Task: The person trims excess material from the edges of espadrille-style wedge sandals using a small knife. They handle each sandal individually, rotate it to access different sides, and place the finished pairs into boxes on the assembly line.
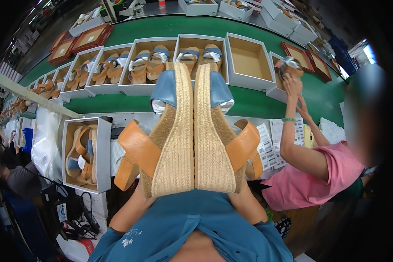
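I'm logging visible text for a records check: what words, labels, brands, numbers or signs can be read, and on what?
None legible enough to quote.
Wedge sandals: no lettering visible on the wedge sides.
Barcode sheets: print too small.
Teal shirt: tiny white marks by a leaf-like motif, too blurred.

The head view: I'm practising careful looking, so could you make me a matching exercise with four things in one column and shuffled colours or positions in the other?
Things
1. Near pair of wedge sandals
2. Co-worker's wristband
3. Co-worker's top
4. Printed sheets

Colours or positions
A. Pink
B. White with dark print
C. Side by side, toe ends up
D. Green

Right pairs: 1-C, 2-D, 3-A, 4-B.
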Tool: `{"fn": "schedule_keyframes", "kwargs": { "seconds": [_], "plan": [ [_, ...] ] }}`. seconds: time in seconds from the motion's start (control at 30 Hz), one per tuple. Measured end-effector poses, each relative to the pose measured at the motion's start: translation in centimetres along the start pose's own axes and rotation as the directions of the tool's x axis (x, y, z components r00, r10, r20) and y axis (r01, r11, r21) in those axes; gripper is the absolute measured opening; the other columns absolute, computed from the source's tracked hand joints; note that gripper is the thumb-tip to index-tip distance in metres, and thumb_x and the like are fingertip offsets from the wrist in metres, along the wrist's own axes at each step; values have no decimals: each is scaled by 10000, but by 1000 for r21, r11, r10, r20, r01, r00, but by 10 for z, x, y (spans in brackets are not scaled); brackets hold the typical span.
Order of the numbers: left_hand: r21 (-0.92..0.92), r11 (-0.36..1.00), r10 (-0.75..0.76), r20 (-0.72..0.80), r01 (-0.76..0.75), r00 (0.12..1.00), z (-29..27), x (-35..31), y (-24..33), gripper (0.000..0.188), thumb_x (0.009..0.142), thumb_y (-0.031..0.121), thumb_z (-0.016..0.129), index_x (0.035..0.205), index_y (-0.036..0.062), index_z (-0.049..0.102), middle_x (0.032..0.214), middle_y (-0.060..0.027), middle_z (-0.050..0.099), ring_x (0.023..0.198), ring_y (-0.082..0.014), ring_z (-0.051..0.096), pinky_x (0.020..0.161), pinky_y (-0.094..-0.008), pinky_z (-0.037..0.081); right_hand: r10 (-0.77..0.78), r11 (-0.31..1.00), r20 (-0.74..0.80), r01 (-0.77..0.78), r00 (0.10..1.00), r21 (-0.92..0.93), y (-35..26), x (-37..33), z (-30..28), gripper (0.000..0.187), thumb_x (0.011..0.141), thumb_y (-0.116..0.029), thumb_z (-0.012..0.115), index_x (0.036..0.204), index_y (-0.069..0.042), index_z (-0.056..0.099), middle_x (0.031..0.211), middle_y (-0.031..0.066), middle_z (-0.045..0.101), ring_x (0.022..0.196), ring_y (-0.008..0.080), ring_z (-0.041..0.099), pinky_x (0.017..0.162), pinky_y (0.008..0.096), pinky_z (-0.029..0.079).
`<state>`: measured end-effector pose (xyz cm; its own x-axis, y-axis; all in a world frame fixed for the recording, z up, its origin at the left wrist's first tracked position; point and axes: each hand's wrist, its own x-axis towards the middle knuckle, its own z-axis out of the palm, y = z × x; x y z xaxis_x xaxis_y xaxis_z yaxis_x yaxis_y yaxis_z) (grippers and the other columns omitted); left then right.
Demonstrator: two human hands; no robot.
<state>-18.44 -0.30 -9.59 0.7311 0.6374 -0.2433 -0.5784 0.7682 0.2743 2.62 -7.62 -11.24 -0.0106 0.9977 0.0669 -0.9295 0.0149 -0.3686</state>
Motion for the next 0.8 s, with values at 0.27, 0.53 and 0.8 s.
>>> {"fn": "schedule_keyframes", "kwargs": {
  "seconds": [0.27,0.53,0.8],
  "plan": [
    [-16,1000,3,42,-2,999,7,-3,4,779,893,410,632,1495,60,283,1460,-135,426,1315,-250,461,1095,-424,385,-3,1000,-82,1,997,-27,-4,-6,-5,653,960,-446,513,1442,-38,348,1383,154,480,1221,248,539,1008,407,491],
    [-23,1000,3,47,-1,999,8,-12,4,785,891,391,639,1500,54,275,1464,-134,420,1322,-247,452,1104,-413,371,-7,992,-158,-13,987,-125,-10,2,-7,606,984,-415,485,1440,-37,357,1383,142,480,1224,231,528,1014,390,475],
    [165,980,92,112,-110,989,26,-11,38,792,889,372,646,1504,48,267,1469,-133,414,1329,-244,443,1112,-402,357,-20,959,-195,-37,981,-281,-34,45,6,560,1008,-384,456,1437,-37,365,1383,131,480,1228,214,516,1019,373,459]
  ]
}}
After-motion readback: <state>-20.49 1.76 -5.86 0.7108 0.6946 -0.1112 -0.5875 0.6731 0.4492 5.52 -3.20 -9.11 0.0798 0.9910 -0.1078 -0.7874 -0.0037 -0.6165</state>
